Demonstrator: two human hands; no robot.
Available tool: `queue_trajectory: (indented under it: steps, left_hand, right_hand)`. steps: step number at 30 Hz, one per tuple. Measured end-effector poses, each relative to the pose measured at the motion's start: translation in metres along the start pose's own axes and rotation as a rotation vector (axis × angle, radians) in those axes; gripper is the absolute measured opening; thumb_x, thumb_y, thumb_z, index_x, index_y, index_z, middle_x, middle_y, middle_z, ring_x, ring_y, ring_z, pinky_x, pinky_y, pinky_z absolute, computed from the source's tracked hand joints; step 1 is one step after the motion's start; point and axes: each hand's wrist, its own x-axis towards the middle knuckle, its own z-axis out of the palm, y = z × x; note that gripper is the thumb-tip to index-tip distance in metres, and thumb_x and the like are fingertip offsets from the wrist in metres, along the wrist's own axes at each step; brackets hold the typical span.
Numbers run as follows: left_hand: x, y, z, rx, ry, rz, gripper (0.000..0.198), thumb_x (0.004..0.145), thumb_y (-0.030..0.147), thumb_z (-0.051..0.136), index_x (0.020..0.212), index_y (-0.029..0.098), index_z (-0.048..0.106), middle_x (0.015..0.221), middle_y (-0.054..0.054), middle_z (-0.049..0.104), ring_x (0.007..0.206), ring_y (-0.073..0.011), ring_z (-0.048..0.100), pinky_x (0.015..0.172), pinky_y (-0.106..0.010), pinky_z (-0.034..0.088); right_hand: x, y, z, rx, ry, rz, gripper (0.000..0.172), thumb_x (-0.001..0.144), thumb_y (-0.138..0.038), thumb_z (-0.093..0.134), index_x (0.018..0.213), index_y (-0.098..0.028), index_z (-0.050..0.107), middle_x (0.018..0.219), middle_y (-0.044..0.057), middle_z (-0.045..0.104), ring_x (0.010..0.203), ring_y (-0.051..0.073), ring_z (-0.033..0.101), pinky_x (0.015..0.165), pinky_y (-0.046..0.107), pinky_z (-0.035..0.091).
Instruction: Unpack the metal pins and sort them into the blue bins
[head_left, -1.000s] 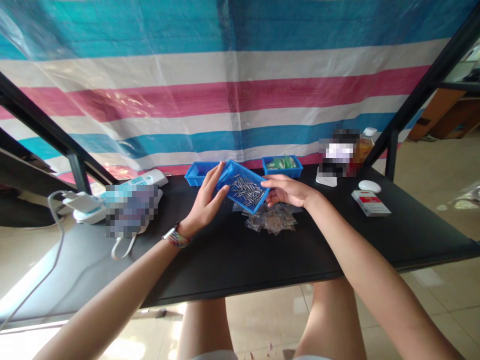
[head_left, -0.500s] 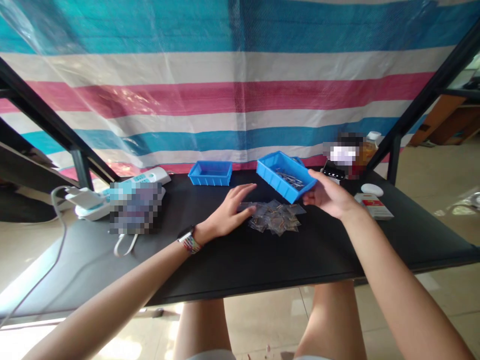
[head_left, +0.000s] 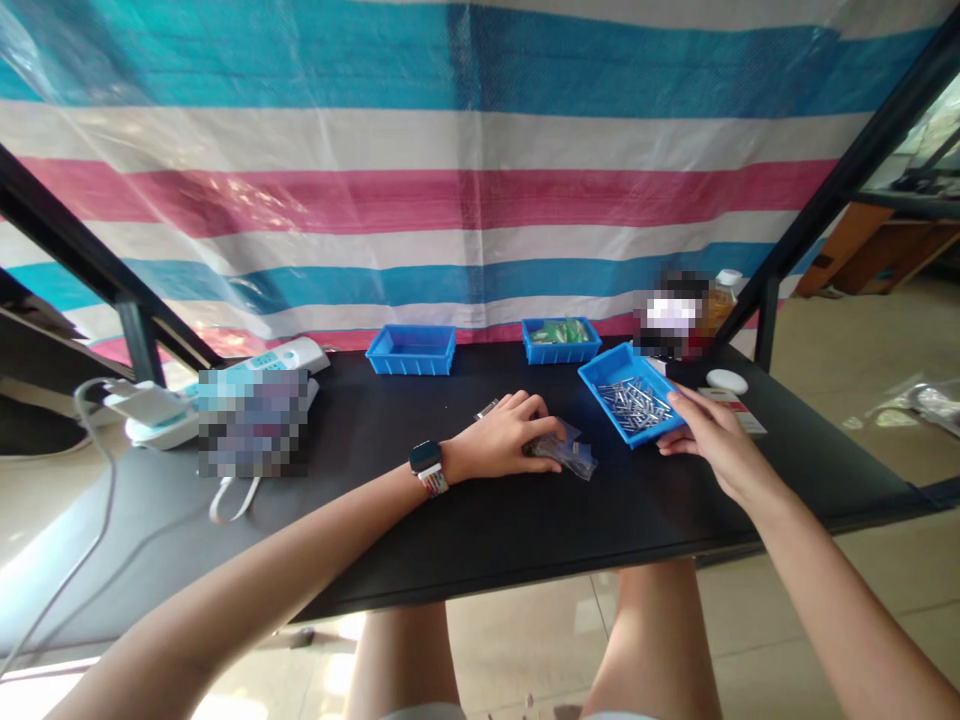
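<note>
My left hand (head_left: 514, 435) lies over a heap of small clear plastic bags (head_left: 576, 455) in the middle of the black table, its fingers curled down around them. Part of the heap is hidden under the palm. On the right, my right hand (head_left: 709, 440) grips the near corner of a blue plastic bin (head_left: 616, 366), which is tilted toward me. Inside it is a loose layer of thin silvery metal pins (head_left: 636, 402), like nails or rivets.
At the back stand a blue bin (head_left: 412, 362) and another blue bin (head_left: 562, 353) with green packets. A power strip (head_left: 296, 357) with a white cable lies left. A white oval object (head_left: 726, 381), a small box (head_left: 742, 410) and a bottle (head_left: 721, 300) are at right.
My right hand has brought the bin of pins down and to the right, uncovering the bin of green packets. My left hand has moved right onto the bags and closed around them.
</note>
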Motion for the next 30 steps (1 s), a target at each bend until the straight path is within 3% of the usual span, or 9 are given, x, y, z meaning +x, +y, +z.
queue_trajectory:
  steps: [3,9,14,19,23,30]
  left_hand:
    - [-0.004,0.001,-0.001,0.036,0.005,0.058,0.046,0.102,0.064,0.063,0.120,0.023,0.072,0.113,-0.010,0.065,0.101,-0.0246,0.064,0.081,-0.034,0.054]
    - [-0.012,0.012,-0.006,0.391,0.066,0.315,0.022,0.113,0.037,0.051,0.111,0.020,0.064,0.100,-0.007,0.064,0.079,-0.0171,0.062,0.062,-0.029,0.046]
    - [-0.015,0.021,-0.012,0.564,0.182,0.486,0.007,0.109,0.016,0.056,0.106,0.020,0.061,0.091,-0.004,0.064,0.073,-0.0157,0.060,0.061,-0.030,0.043]
    - [-0.015,0.022,-0.010,0.555,0.266,0.498,0.006,0.107,0.019,0.059,0.102,0.020,0.060,0.088,-0.002,0.064,0.068,-0.0142,0.057,0.059,-0.030,0.042]
    - [-0.015,0.022,-0.007,0.590,0.276,0.492,0.007,0.108,0.022,0.058,0.101,0.022,0.060,0.089,-0.002,0.063,0.070,-0.0137,0.058,0.060,-0.030,0.042]
    - [-0.014,0.020,-0.004,0.564,0.312,0.502,0.005,0.107,0.027,0.063,0.105,0.022,0.062,0.087,-0.002,0.062,0.072,-0.0153,0.056,0.062,-0.031,0.041]
  right_hand:
    - [0.004,-0.002,0.010,-0.066,-0.062,-0.061,0.056,0.089,-0.047,0.079,0.138,-0.021,0.073,0.074,0.004,0.075,0.057,0.020,0.071,0.052,0.029,0.065]
    - [0.029,-0.013,0.035,-0.237,-0.397,-0.200,0.067,0.098,-0.059,0.068,0.155,-0.023,0.063,0.087,0.006,0.075,0.067,0.019,0.069,0.058,0.031,0.064]
    - [0.043,-0.030,0.050,-0.518,-0.552,-0.538,0.058,0.106,-0.058,0.055,0.159,-0.032,0.058,0.103,0.007,0.069,0.075,0.018,0.065,0.065,0.031,0.062]
    - [0.039,-0.035,0.056,-0.787,-0.549,-0.898,0.052,0.111,-0.048,0.050,0.161,-0.035,0.054,0.111,0.007,0.066,0.088,0.020,0.069,0.080,0.031,0.059]
    - [0.028,-0.030,0.055,-0.933,-0.491,-1.029,0.050,0.113,-0.045,0.046,0.161,-0.036,0.054,0.124,0.009,0.065,0.084,0.018,0.069,0.073,0.028,0.057]
    - [0.019,-0.030,0.051,-1.076,-0.390,-1.304,0.047,0.114,-0.038,0.044,0.159,-0.034,0.057,0.124,0.011,0.066,0.079,0.016,0.069,0.064,0.024,0.055]
